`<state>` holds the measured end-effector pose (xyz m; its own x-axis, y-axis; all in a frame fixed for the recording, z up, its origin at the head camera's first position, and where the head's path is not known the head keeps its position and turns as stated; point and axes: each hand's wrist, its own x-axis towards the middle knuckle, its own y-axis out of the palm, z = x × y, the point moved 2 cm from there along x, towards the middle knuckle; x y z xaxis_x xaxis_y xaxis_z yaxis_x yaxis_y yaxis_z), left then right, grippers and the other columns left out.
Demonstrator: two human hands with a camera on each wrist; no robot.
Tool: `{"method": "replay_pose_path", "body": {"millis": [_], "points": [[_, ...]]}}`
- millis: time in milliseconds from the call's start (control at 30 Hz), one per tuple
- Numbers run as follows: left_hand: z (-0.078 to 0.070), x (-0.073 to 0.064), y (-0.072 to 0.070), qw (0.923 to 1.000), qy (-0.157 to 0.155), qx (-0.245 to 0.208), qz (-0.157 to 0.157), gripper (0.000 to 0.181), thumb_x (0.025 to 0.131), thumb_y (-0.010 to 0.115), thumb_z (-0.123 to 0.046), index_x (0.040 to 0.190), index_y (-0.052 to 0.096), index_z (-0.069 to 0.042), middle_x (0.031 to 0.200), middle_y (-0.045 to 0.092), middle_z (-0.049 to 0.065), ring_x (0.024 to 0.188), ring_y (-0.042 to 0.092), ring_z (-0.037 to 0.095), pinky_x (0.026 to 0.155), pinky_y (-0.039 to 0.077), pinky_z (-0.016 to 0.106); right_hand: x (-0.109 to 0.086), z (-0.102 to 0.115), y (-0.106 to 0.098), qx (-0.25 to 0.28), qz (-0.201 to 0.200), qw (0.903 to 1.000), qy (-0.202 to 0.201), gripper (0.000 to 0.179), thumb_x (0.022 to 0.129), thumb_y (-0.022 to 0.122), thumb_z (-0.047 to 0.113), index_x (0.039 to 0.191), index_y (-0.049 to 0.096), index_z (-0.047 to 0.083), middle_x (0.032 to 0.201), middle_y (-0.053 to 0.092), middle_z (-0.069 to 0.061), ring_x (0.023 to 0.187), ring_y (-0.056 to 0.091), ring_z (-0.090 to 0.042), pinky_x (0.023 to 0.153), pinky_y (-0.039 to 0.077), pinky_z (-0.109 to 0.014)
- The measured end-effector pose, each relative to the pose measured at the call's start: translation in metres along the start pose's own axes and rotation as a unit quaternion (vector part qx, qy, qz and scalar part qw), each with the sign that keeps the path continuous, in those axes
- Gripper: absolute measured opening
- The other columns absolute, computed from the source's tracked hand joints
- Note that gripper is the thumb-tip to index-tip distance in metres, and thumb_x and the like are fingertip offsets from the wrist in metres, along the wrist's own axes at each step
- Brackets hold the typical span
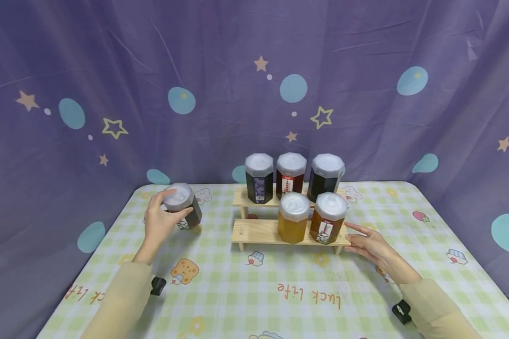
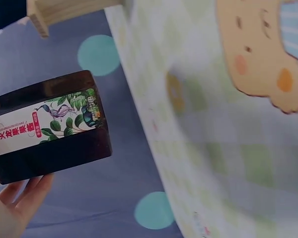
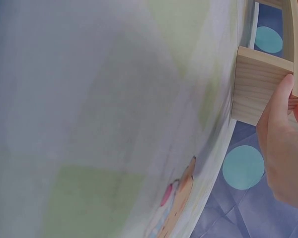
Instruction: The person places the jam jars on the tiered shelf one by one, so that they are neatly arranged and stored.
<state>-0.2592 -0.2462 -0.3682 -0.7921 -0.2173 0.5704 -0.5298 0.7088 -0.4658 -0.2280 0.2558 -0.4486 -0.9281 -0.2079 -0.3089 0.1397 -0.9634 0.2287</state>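
Note:
At the table's left side, my left hand (image 1: 160, 222) grips a dark jam jar (image 1: 193, 215) by its whitish lid, fingers and thumb on opposite sides. The jar is tilted, and the left wrist view shows its printed label (image 2: 64, 119) and its base off the tablecloth. My right hand (image 1: 371, 246) pinches the right end of a two-tier wooden rack (image 1: 258, 231), at the lower board. Three dark jars stand on the upper tier, among them a left one (image 1: 259, 181). A yellow jar (image 1: 292, 226) and an amber jar (image 1: 325, 223) stand on the lower tier, toward the right.
A green-checked tablecloth (image 1: 229, 287) with cartoon prints covers the table. Behind and at both sides hangs a purple curtain (image 1: 220, 132) with stars and blue spots. Bare board shows at the left of the rack's lower tier.

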Motion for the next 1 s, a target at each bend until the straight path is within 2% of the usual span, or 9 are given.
{"method": "replay_pose_path", "body": {"millis": [267, 400, 533, 800, 1000], "points": [[-0.024, -0.004, -0.001, 0.9987, 0.012, -0.03, 0.039, 0.056, 0.057, 0.083, -0.013, 0.108, 0.058, -0.007, 0.113, 0.051, 0.015, 0.104, 0.048, 0.03, 0.081, 0.042, 0.044, 0.001, 0.0, -0.002, -0.008, 0.004, 1.0, -0.003, 0.065, 0.088, 0.051, 0.002, 0.139, 0.011, -0.004, 0.09, 0.061, -0.002, 0.08, 0.063, -0.015, 0.082, 0.047, -0.035], [-0.033, -0.005, 0.001, 0.9981, 0.023, -0.034, 0.046, 0.056, 0.057, 0.083, -0.013, 0.107, 0.058, -0.006, 0.112, 0.051, 0.013, 0.101, 0.049, 0.026, 0.07, 0.046, 0.023, 0.001, 0.001, -0.002, -0.008, 0.007, 0.9999, -0.005, 0.065, 0.088, 0.05, 0.002, 0.139, 0.01, -0.004, 0.09, 0.061, -0.002, 0.08, 0.063, -0.015, 0.082, 0.047, -0.035], [-0.04, -0.007, 0.004, 0.9962, 0.04, -0.053, 0.057, 0.056, 0.057, 0.083, -0.012, 0.107, 0.058, -0.005, 0.112, 0.051, 0.014, 0.099, 0.05, 0.026, 0.061, 0.041, 0.006, 0.001, 0.0, -0.002, -0.005, 0.008, 0.9999, -0.005, 0.065, 0.088, 0.05, 0.001, 0.139, 0.011, -0.004, 0.09, 0.061, -0.002, 0.081, 0.063, -0.015, 0.082, 0.047, -0.035], [-0.056, -0.009, 0.012, 0.9925, 0.058, -0.073, 0.079, 0.057, 0.056, 0.083, -0.013, 0.107, 0.058, -0.007, 0.112, 0.05, 0.013, 0.097, 0.052, 0.025, 0.062, 0.045, 0.012, 0.0, 0.0, -0.003, 0.011, 0.009, 0.9999, -0.003, 0.06, 0.088, 0.049, 0.0, 0.139, 0.017, -0.002, 0.09, 0.06, -0.002, 0.082, 0.063, -0.015, 0.083, 0.046, -0.035], [-0.064, -0.012, 0.021, 0.9903, 0.056, -0.076, 0.102, 0.056, 0.058, 0.083, -0.015, 0.108, 0.057, -0.008, 0.113, 0.049, 0.012, 0.099, 0.051, 0.025, 0.066, 0.05, 0.028, 0.0, -0.001, -0.003, 0.017, 0.01, 0.9998, -0.003, 0.058, 0.087, 0.05, 0.0, 0.139, 0.023, 0.001, 0.09, 0.061, -0.003, 0.082, 0.063, -0.015, 0.083, 0.046, -0.036]]}}
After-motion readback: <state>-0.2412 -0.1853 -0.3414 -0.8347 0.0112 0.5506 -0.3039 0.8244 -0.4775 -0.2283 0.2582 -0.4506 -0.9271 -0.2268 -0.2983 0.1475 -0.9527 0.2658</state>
